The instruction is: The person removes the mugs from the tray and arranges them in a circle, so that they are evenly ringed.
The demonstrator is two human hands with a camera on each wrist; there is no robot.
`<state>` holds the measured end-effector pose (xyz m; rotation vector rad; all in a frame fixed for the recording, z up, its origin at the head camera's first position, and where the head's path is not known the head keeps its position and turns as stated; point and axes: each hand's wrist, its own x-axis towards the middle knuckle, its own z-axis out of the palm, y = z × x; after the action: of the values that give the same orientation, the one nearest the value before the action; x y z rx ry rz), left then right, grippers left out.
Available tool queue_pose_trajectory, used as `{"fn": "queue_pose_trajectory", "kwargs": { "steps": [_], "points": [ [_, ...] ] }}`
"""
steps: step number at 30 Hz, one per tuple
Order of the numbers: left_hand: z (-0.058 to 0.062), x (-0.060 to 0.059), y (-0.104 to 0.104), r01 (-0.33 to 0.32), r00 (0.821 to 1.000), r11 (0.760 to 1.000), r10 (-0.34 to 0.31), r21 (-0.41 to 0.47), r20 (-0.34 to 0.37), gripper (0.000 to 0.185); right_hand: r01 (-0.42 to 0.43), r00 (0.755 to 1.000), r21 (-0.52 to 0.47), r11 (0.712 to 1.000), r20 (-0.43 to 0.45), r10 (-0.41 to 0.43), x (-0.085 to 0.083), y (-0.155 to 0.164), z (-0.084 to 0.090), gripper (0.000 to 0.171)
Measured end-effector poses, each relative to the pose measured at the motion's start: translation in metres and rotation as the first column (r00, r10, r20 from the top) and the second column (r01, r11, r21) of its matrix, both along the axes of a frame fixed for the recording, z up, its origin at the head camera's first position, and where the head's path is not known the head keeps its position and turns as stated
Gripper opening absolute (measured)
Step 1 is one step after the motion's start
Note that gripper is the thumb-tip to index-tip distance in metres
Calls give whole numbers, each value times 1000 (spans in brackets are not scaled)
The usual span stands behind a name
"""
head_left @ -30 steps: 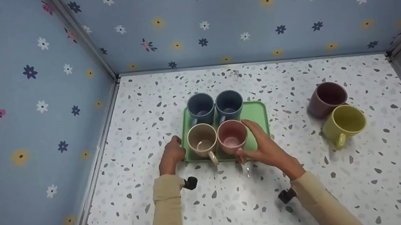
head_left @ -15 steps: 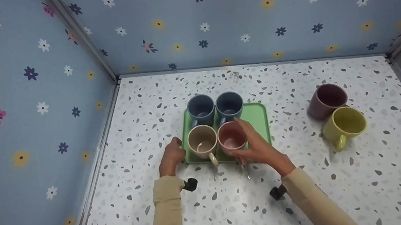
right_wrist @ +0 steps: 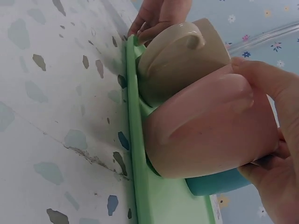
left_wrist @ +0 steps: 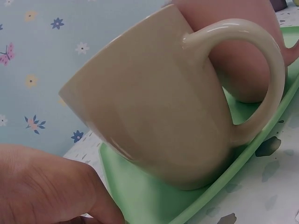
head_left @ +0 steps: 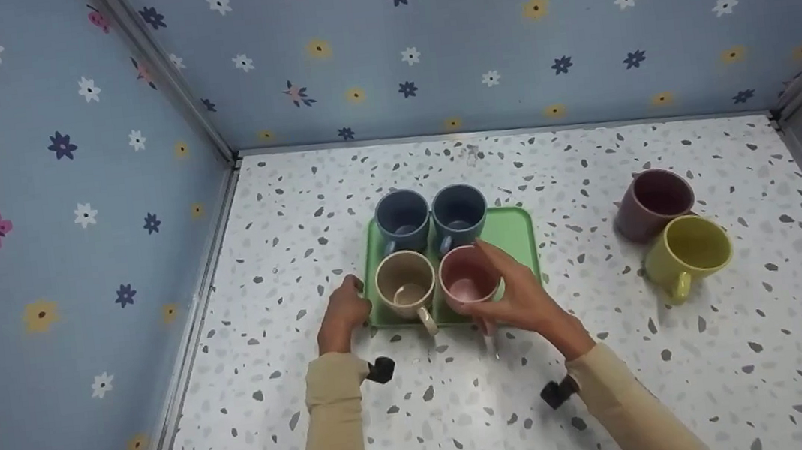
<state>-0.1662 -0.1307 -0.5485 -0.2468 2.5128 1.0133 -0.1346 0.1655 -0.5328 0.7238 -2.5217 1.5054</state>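
Note:
A green tray (head_left: 513, 231) carries two blue mugs (head_left: 402, 217) at the back, with a beige mug (head_left: 405, 283) and a pink mug (head_left: 466, 276) in front. My right hand (head_left: 500, 287) grips the pink mug, fingers over its far side and thumb near the handle. In the right wrist view the fingers (right_wrist: 275, 88) wrap the pink mug (right_wrist: 210, 130), which sits against the beige mug (right_wrist: 177, 60). My left hand (head_left: 344, 301) holds the tray's left edge, beside the beige mug (left_wrist: 154, 112) on the tray (left_wrist: 140, 198).
A maroon mug (head_left: 654, 202) and a yellow mug (head_left: 687, 249) stand together on the speckled tabletop (head_left: 612, 352) to the right. Blue flowered walls (head_left: 68, 217) close in the left, back and right sides.
My right hand has moved left and curled round the pink mug from beside it. The left hand and the tray have stayed put.

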Motion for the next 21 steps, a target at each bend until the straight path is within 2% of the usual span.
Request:
{"fn": "queue_pose_trajectory", "kwargs": {
  "steps": [4,12,21],
  "points": [
    [0,0,0,5,1000,1000,-5,7,-11,43,28,999,2,1000,18,-28,5,6,8,96],
    [2,0,0,-2,1000,1000,2,17,3,43,108,993,69,992,47,-111,12,25,17,100],
    [2,1,0,-7,1000,1000,7,22,-4,43,183,981,27,983,62,-184,18,43,21,99]
  ]
}}
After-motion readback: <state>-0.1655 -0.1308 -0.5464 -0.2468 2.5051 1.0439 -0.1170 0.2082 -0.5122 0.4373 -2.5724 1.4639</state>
